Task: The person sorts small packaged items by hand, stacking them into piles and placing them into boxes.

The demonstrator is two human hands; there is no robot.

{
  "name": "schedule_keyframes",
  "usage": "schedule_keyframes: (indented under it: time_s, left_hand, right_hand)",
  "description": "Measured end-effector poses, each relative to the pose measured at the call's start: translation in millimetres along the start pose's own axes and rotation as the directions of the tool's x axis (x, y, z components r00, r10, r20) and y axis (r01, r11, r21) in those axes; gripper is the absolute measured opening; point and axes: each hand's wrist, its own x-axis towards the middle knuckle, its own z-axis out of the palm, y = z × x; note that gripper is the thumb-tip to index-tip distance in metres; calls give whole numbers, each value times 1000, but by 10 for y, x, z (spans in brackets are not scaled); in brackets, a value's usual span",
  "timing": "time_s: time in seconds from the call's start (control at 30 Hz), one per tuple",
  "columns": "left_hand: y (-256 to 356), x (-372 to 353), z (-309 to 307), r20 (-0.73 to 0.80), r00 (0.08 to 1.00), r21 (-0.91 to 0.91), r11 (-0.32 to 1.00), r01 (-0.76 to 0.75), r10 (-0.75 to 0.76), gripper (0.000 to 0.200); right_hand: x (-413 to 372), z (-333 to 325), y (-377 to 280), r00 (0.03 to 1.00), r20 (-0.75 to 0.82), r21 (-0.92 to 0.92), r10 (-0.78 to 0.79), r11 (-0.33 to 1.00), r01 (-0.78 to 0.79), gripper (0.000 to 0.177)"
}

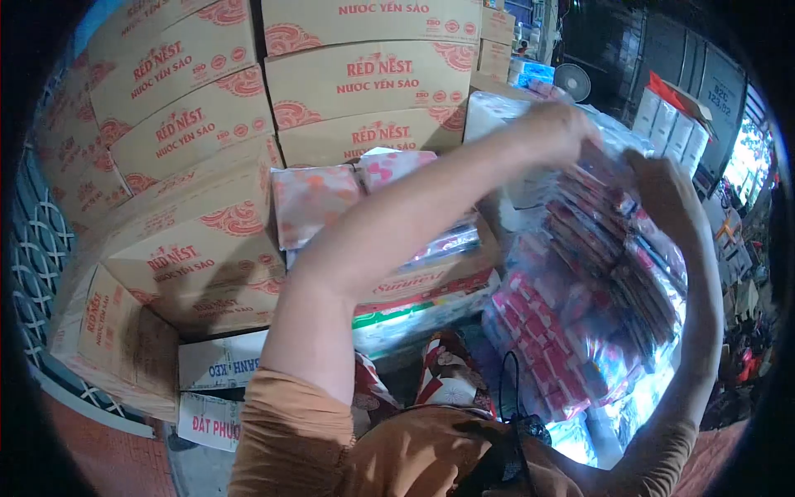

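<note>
1. At 6 o'clock, nearest the camera, the person's orange-brown sleeves (290, 431) fill the lower edge. A thin black cord (507, 389) hangs just above them.
2. At 4 o'clock is a clear plastic bag (596, 282) stuffed with rows of small red and pink packets. It is held up in the air between both arms.
3. The left hand (556, 131), at 1 o'clock, is blurred. Its fingers are curled over the bag's top edge, pinching the plastic.
4. The right hand (658, 186), at 2 o'clock, is closed on the bag's upper right side.
5. At 10 o'clock, behind the left arm, pink floral wrapped packs (315, 203) lean against tan cardboard cartons (199, 124) printed RED NEST, which are stacked high.
6. At 1 o'clock, farthest off, stands a small white fan (573, 81).
</note>
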Motion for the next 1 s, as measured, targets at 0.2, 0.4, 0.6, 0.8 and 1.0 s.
schedule_keyframes:
  time_s: [0.2,0.4,0.6,0.8,1.0]
  left_hand:
    - [-491,-504,-718,-242,955,261,937,231,-168,28]
    - [-920,-1441,-334,-415,878,570,685,454,-237,31]
    - [-1117,-2567,756,-121,797,565,619,545,-592,38]
    - [-1099,-2720,952,61,634,451,588,672,-771,40]
    - [-934,-2303,620,213,541,462,572,677,-813,54]
  right_hand:
    - [1047,271,-541,933,-309,-95,-184,982,162,29]
    - [1488,1455,-1373,779,-615,304,-124,874,379,42]
    - [1223,3040,-2004,973,-113,366,-199,902,227,50]
    - [1025,3099,-2073,967,-189,402,-169,885,233,45]
    - [1100,2593,-1851,966,84,436,-244,881,184,50]
